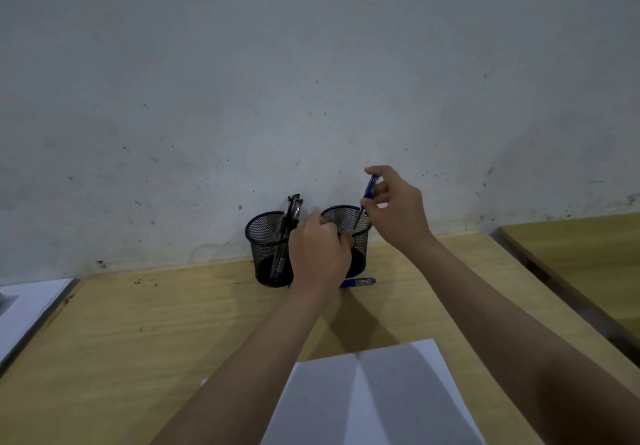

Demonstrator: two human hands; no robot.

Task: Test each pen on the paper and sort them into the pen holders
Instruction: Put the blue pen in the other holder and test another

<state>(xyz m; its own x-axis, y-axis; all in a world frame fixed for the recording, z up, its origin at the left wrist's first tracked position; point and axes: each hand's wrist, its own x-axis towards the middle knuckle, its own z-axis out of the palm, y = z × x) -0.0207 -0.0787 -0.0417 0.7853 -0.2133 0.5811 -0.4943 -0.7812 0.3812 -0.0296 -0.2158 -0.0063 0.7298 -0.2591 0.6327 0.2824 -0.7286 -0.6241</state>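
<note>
Two black mesh pen holders stand against the wall. The left holder (266, 247) contains a few black pens (290, 216). My right hand (398, 209) grips a blue pen (367, 195), held nearly upright with its tip dipping into the right holder (349, 219). My left hand (320, 254) is closed in front of the two holders, with its fingers at the right holder's rim; whether it grips the rim is hidden. Another blue pen (358, 282) lies flat on the desk just in front of the right holder. White paper (374, 396) lies at the near edge.
The wooden desk (156, 323) ends at a grey wall (311, 80) behind the holders. A white sheet (24, 302) lies on a neighbouring surface at the left. A second wooden table (581, 261) stands to the right across a dark gap.
</note>
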